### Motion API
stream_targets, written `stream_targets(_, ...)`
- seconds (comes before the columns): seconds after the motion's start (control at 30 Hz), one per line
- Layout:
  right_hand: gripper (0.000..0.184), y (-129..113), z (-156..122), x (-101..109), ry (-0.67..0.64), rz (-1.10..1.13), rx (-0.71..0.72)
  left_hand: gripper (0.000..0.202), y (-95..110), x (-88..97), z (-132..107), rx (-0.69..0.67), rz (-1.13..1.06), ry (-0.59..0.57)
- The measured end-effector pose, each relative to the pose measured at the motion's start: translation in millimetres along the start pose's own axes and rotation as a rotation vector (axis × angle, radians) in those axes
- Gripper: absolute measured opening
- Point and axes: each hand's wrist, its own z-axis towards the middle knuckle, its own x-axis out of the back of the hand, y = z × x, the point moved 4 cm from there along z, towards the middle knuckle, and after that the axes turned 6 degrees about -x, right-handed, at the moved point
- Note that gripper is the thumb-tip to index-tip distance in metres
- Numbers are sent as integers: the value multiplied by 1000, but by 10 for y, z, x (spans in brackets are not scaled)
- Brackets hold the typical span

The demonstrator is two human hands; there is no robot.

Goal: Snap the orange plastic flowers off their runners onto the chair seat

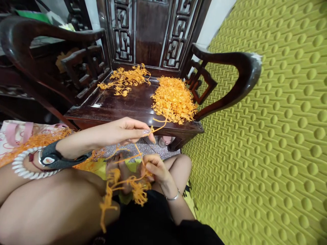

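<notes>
My left hand (pixel 127 131) comes in from the left and pinches a strand of orange yarn (pixel 155 127) between its fingertips. That strand runs up to a tangled orange yarn heap (pixel 173 98) on the dark wooden chair seat (pixel 122 105). My right hand (pixel 154 168) is lower, its fingers closed on a knotted orange yarn bunch (pixel 120 189) that hangs over my lap. A looser orange yarn tangle (pixel 125 80) lies at the back of the seat, apart from the heap.
The carved dark wood armchair's back (pixel 150 30) and curved arms (pixel 230 68) surround the seat. A green studded mat (pixel 268 136) fills the right side. At far left, a pink and white bag (pixel 20 136) sits under more orange yarn. My bent legs fill the bottom left.
</notes>
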Motion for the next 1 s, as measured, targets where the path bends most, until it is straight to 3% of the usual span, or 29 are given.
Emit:
stream_targets(0.1, 47, -5, 37, -11, 25, 33, 77, 28, 33, -1, -6, -14, 6, 15)
stream_targets(0.17, 42, -10, 53, -48, 16, 24, 86, 26, 67, 9, -15, -36, 20, 32)
stream_targets(0.33, 31, 62, -82, -126, -119, 16, -101, 24, 164, 128, -103, -113, -12, 202)
stream_targets(0.4, 29, 94, -176, -96, -111, -64, -142, 24, 175, 175, -148, -118, -24, 251)
stream_targets(0.57, 46, 242, -390, 61, 42, -172, -110, 27, 14, 182, -155, 15, -45, 136)
stream_targets(0.73, 48, 414, -643, 201, 120, -316, -134, 28, -251, 139, -107, 169, -153, 36)
stream_targets(0.87, 39, 195, -890, 339, 218, -658, -95, 24, -356, 153, -125, 203, -246, 13)
stream_targets(1.0, 33, -215, -1098, 405, 334, -1092, 78, 18, -355, 219, -174, 205, -286, 61)
